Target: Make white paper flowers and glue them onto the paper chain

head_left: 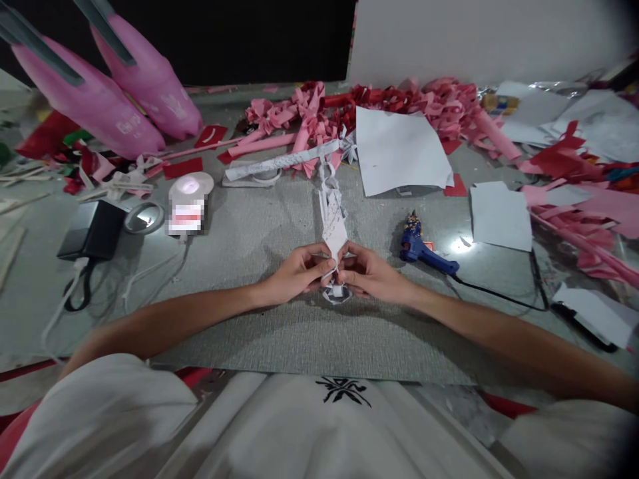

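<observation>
Both hands' fingers (325, 261) pinch the paper strip (333, 219), its long axis pointing straight away.

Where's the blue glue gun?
In the head view, the blue glue gun lies on the grey mat, just right of the right hand holding the white paper chain, below a white paper sheet.

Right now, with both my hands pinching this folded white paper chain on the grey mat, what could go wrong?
The left hand and right hand pinch the near end of the white folded paper chain; pulling apart could tear it.
The blue glue gun lies close to the right hand; if hot, it could burn.
Its black cord runs by the right forearm and might snag.
</observation>
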A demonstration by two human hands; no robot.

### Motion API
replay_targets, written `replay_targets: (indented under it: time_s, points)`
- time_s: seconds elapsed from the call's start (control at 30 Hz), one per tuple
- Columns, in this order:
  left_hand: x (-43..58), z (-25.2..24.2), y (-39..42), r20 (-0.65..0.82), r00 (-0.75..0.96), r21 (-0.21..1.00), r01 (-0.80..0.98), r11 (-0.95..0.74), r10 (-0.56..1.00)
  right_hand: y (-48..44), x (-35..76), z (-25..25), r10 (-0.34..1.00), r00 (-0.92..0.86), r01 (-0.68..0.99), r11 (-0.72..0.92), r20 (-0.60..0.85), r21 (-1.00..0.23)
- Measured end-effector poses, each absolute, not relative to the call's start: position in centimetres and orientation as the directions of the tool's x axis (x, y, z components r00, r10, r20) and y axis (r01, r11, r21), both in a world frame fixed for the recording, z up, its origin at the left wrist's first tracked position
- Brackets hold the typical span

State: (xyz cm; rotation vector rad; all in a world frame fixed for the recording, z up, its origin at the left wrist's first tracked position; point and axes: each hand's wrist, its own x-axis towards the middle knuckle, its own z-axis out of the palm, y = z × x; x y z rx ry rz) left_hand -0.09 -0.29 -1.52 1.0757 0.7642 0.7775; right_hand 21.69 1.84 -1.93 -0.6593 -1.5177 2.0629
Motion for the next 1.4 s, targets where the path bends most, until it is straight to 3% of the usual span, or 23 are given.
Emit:
replay_targets:
  time_s: [0.1,0.3,0.4,0.5,0.63,0.83,0.9,0.97,1.03,1.1,1.27,1.33,1.4]
  points:
    - [-0.3,-1.4,0.1,-0.121,0.513,0.954,-0.178,0.243,0.850,1.7,21.7,-2.2,0.710,-0.702,-0.137,-0.206,-0.052,-0.969]
    - [-0.9,-0.4,0.8,-0.018,0.358,0.983,-0.164,0.082,0.934,1.3,21.6,-2.4,0.914,-0.405,-0.236,-0.086,0.018,-0.968]
    - [-0.9,0.3,0.1,0.088,0.325,0.995,0.025,-0.102,0.942,1.0,21.8,-1.6,0.915,-0.390,-0.196,0.025,0.102,-0.980]
    - [-0.6,0.8,-1.1,0.167,0.412,0.922,0.257,-0.290,0.896,0.4,21.9,-0.6,0.886,-0.437,-0.114,0.119,0.157,-0.986]
    - [-0.2,1.2,-2.3,0.195,0.506,0.834,0.365,-0.413,0.840,-0.5,21.9,0.8,0.883,-0.428,-0.067,0.184,0.195,-0.981]
    - [-2.3,2.4,2.6,0.146,0.393,0.764,0.539,-0.355,0.908,1.3,23.5,3.8,0.959,-0.092,-0.163,0.250,0.267,-0.954]
    - [-3.9,2.5,6.6,0.231,0.258,0.597,0.724,-0.346,0.938,2.6,24.2,4.5,0.944,0.032,-0.204,0.329,0.329,-0.922]
    - [-5.4,2.2,10.7,0.283,0.164,0.353,0.898,-0.262,0.945,3.8,24.7,4.9,0.926,0.117,-0.199,0.377,0.360,-0.905]
    - [-6.7,1.8,14.0,0.279,0.138,0.311,0.923,-0.226,0.950,4.7,25.3,5.1,0.914,0.173,-0.174,0.394,0.366,-0.902]
    - [-7.5,1.4,16.3,0.186,0.137,0.256,0.949,-0.183,0.973,5.8,26.1,5.5,0.903,0.210,-0.146,0.409,0.376,-0.901]
    - [-8.5,2.5,18.8,0.106,0.150,0.252,0.952,-0.172,0.983,9.7,29.7,6.6,0.849,0.358,-0.077,0.443,0.390,-0.893]
    - [-9.1,4.4,18.9,0.137,0.130,0.280,0.946,-0.164,0.982,11.7,31.5,6.6,0.827,0.452,-0.036,0.392,0.335,-0.919]
    - [-9.9,6.7,18.3,0.196,0.031,0.400,0.910,-0.109,0.980,13.6,33.2,6.3,0.821,0.534,-0.016,0.247,0.200,-0.969]
